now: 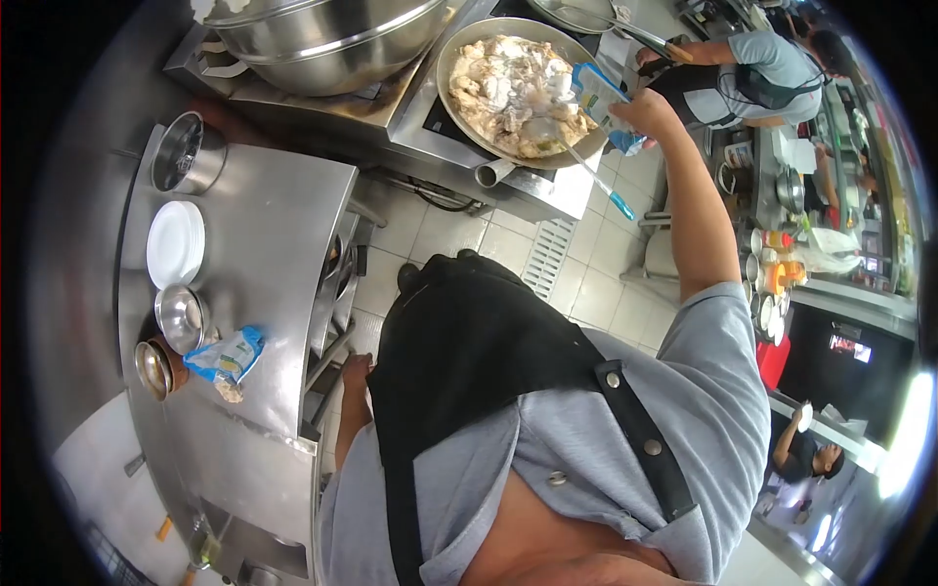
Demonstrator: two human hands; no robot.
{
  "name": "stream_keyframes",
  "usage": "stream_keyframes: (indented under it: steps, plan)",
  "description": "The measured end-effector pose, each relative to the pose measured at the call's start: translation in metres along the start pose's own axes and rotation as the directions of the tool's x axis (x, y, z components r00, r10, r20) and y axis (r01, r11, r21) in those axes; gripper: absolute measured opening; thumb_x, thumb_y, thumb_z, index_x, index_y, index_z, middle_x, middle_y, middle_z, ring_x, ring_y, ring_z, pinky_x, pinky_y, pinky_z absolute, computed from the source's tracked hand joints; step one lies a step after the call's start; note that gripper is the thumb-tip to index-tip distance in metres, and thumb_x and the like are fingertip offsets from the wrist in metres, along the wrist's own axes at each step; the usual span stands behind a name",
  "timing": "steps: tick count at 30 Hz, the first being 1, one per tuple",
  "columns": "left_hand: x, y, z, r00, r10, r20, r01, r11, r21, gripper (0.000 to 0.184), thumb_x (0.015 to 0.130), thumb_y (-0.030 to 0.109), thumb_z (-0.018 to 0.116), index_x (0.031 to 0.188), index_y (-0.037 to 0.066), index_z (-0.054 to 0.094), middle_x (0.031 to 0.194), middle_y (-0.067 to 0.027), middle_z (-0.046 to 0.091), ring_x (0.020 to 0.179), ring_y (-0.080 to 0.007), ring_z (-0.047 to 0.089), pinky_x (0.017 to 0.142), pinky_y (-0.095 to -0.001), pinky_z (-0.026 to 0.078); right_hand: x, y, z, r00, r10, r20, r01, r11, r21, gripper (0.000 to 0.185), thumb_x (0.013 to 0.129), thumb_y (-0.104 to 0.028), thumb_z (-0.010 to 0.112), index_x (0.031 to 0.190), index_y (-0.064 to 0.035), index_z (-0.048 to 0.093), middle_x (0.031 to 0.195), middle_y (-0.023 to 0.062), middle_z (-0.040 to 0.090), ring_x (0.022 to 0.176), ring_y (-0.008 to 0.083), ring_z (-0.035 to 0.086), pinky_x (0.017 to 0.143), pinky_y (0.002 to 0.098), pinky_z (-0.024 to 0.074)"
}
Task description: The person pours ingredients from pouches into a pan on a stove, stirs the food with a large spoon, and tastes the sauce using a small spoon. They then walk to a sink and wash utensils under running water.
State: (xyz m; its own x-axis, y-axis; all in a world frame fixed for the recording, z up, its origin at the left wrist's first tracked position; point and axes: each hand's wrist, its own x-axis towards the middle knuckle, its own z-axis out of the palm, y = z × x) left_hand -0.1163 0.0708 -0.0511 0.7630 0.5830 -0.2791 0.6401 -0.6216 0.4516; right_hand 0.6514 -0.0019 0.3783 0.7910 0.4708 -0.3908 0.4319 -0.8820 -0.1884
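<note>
My right hand [647, 114] is closed around a blue-and-white plastic bag [598, 98], held at the right rim of a wide frying pan [448, 115]. The pan is full of pale, lumpy food [513, 83] with white patches on top. A long spoon with a blue handle [619, 203] rests in the pan, its handle sticking out past the rim. Down by my left side, next to the steel table, hangs my left hand [358, 369]; its fingers are mostly hidden, and I cannot tell whether it holds anything.
A large steel pot [327, 49] stands on the stove left of the pan. On the steel table [264, 210] are a pot [200, 161], white plates [176, 244], bowls [181, 317] and another blue-and-white bag [230, 356]. A co-worker [752, 78] stands close at the upper right.
</note>
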Motion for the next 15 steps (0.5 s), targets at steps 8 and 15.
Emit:
stream_keyframes:
  steps: [8, 15]
  plan:
    - [0.073, 0.051, -0.035, 0.907, -0.394, 0.151, 0.401, 0.696, -0.596, 0.022, 0.092, 0.023, 0.066, 0.1, 0.003, 0.068, 0.083, -0.0049, 0.067, 0.071, -0.014, 0.065, 0.06, -0.0299, 0.049, 0.013, -0.033, 0.004, 0.991, -0.132, 0.027, 0.131, 0.991, 0.028, 0.052, 0.086, -0.042, 0.071, 0.108, 0.0053, 0.071, 0.082, 0.019, 0.071, 0.066, 0.0315, 0.073, 0.049, 0.0426, 0.0616]
    - [0.068, 0.071, -0.032, 0.769, -0.571, 0.287, 0.541, 0.342, -0.768, 0.027, 0.09, 0.026, 0.068, 0.102, 0.002, 0.069, 0.081, -0.0065, 0.067, 0.071, -0.0147, 0.066, 0.058, -0.0308, 0.05, -0.004, -0.096, 0.009, 0.956, -0.287, 0.051, 0.287, 0.958, 0.016, 0.055, 0.087, -0.044, 0.07, 0.114, 0.0046, 0.07, 0.09, 0.0194, 0.071, 0.071, 0.0343, 0.073, 0.049, 0.0422, 0.0622]
